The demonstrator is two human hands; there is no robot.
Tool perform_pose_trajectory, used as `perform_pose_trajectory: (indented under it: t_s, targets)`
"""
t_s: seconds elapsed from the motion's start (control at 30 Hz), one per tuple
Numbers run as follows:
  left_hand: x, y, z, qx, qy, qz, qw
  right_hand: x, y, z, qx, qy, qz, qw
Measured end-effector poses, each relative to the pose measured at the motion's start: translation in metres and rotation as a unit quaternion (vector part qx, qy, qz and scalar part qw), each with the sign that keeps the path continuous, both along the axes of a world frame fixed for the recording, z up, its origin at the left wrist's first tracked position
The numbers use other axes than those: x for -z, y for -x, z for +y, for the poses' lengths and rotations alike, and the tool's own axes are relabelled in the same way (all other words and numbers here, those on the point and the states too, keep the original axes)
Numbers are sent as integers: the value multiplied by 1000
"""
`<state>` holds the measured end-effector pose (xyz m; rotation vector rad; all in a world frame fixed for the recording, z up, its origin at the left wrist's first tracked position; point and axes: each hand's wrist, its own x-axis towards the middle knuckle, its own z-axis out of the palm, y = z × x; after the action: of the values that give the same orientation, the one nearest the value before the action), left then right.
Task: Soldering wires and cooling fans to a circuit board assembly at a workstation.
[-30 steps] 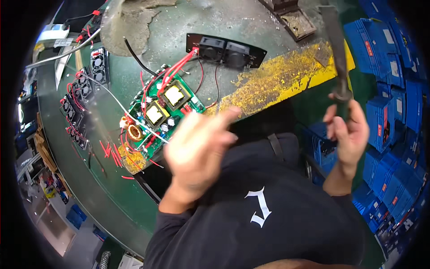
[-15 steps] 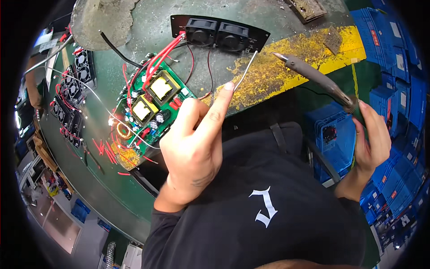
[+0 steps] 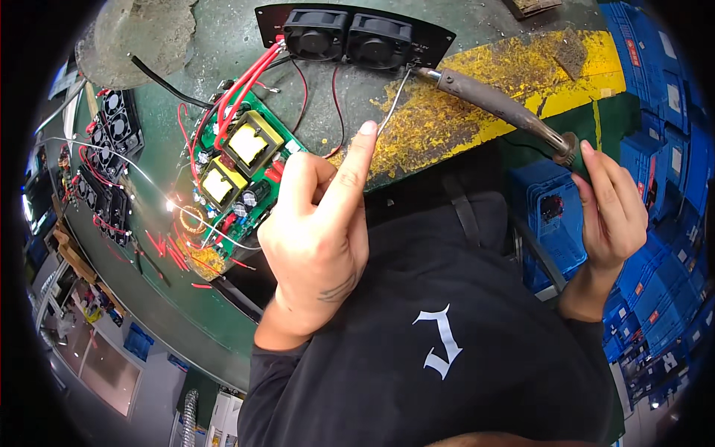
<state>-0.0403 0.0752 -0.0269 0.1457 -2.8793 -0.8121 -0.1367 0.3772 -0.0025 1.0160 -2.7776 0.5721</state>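
From the head view, my left hand [image 3: 316, 238] is raised over the tabletop [image 3: 223, 313], its fingers [image 3: 356, 167] pinching a thin solder wire [image 3: 392, 103] that runs up toward one o'clock to the black twin-fan panel [image 3: 354, 33]. My right hand [image 3: 612, 212], at three o'clock, grips the soldering iron [image 3: 495, 104], whose tip seems to touch the wire's end by the panel. The green circuit board [image 3: 234, 175] lies at ten o'clock of my left hand.

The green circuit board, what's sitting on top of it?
On the green circuit board stand two yellow transformers, dark capacitors and red wires. The left hand covers its near right corner.
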Motion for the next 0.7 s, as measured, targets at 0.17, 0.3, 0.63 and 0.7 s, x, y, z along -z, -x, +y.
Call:
perform_pose_trajectory:
  t_s: [0.17,0.3,0.63,0.7]
  targets:
    - [2,2,-1,4,10,-11,1000,3,1,-1,-1,-2,-6,1000]
    - [2,4,-1,3,5,-8,1000,3,1,0,3,3,-22,1000]
    - [-5,2,2,-6,-37,-56,998,2,2,-1,-7,2,-17,1000]
    - [-4,2,2,-7,-36,-56,998,2,1,-1,-4,3,-16,1000]
